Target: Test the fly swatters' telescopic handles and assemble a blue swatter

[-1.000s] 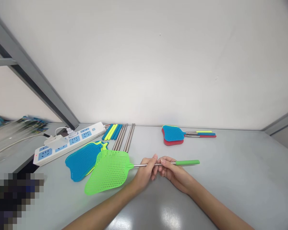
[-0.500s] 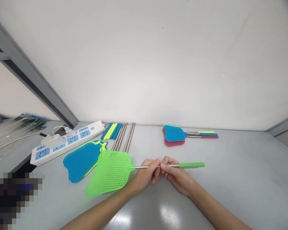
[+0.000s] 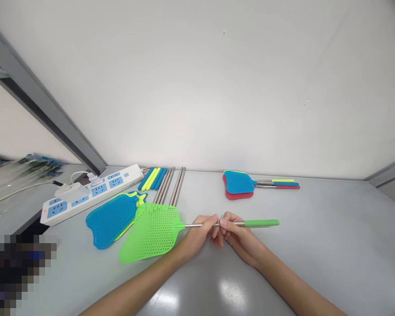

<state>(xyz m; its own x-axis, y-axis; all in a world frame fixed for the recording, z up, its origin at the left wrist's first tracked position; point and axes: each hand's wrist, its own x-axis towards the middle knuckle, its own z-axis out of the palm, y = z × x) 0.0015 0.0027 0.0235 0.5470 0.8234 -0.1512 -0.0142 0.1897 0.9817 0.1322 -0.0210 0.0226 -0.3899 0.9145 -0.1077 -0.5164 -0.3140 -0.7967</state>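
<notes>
Both hands grip a green fly swatter (image 3: 153,230) by its metal rod, with the mesh head at the left and the green handle sleeve at the right. My left hand (image 3: 200,232) pinches the thin part of the rod between thumb and fingers. Close beside it, my right hand (image 3: 238,235) pinches the thicker rod section just left of the sleeve. Beyond the green head lie loose metal rods (image 3: 177,186), partly covered by it. Blue and yellow swatter heads (image 3: 112,219) are stacked to its left.
A white power strip (image 3: 92,193) with plugs runs along the left. Blue and yellow handle sleeves (image 3: 153,179) lie by the wall. Farther right, swatters with blue, red and yellow parts (image 3: 239,182) are piled together. Clear plastic packaging (image 3: 16,180) lies at the far left.
Hands and green swatter stay nearly in place; the swatter's handle end has shifted slightly left and up in view. Both hands keep their pinch on the rod.
</notes>
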